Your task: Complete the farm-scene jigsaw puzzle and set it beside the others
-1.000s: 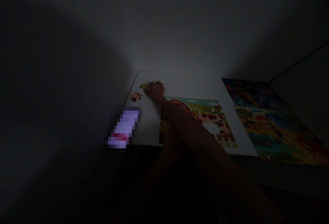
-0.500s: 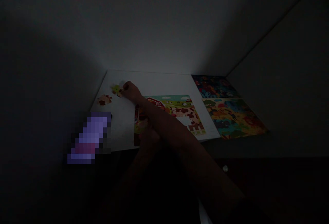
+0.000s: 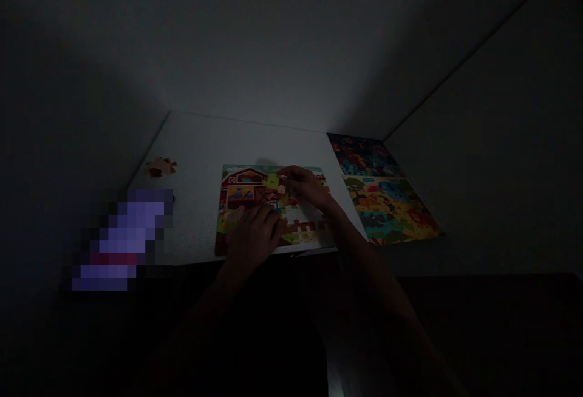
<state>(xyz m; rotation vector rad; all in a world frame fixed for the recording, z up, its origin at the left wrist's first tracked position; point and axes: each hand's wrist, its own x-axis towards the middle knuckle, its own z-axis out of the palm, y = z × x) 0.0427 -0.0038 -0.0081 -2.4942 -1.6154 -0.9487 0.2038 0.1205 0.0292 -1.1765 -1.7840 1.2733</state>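
A farm jigsaw puzzle (image 3: 241, 193) with a red barn lies on the white table in front of me. My right hand (image 3: 306, 184) pinches a green puzzle piece (image 3: 273, 181) over the upper middle of the picture. Resting on the lower left of the puzzle is my left hand (image 3: 257, 230), its fingers spread and holding nothing. White gaps show in the picture just right of that hand. A loose brown and cream puzzle piece (image 3: 161, 167) lies at the left of the table.
Two more animal pictures, a dark one (image 3: 364, 155) and a yellow-orange one (image 3: 392, 209), lie at the right. A pixelated purple rectangle (image 3: 122, 233) covers something at the table's left edge. Walls stand behind and right of the white table (image 3: 200, 142).
My right hand has come from the far left back over the puzzle, bringing the green piece off the table. My arms are no longer crossed. The view has shifted slightly.
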